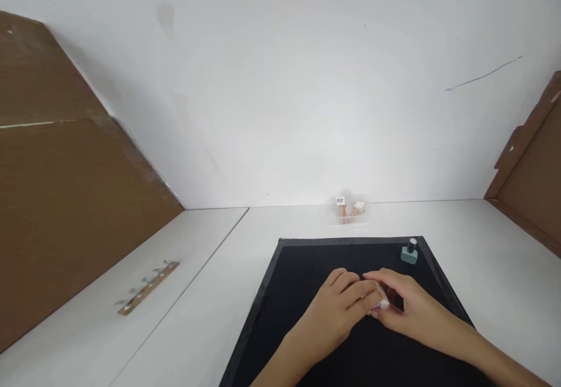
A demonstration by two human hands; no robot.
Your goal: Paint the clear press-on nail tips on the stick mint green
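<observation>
- Left hand (337,308): bare; back broad and smooth in outline, knuckles softly rounded
- Left fingers (362,289): bare, slim, rounded at the joints; nails too small to make out
- Left wrist (300,349): bare, narrower than the back of the hand
- Left forearm (280,375): bare over the short length in frame
- Right hand (412,302): bare, slender; thumb (390,318) short beside the index finger (388,277)
- Right wrist (442,331): bare, slim
- Right forearm (495,362): bare along the visible length, evenly contoured
</observation>
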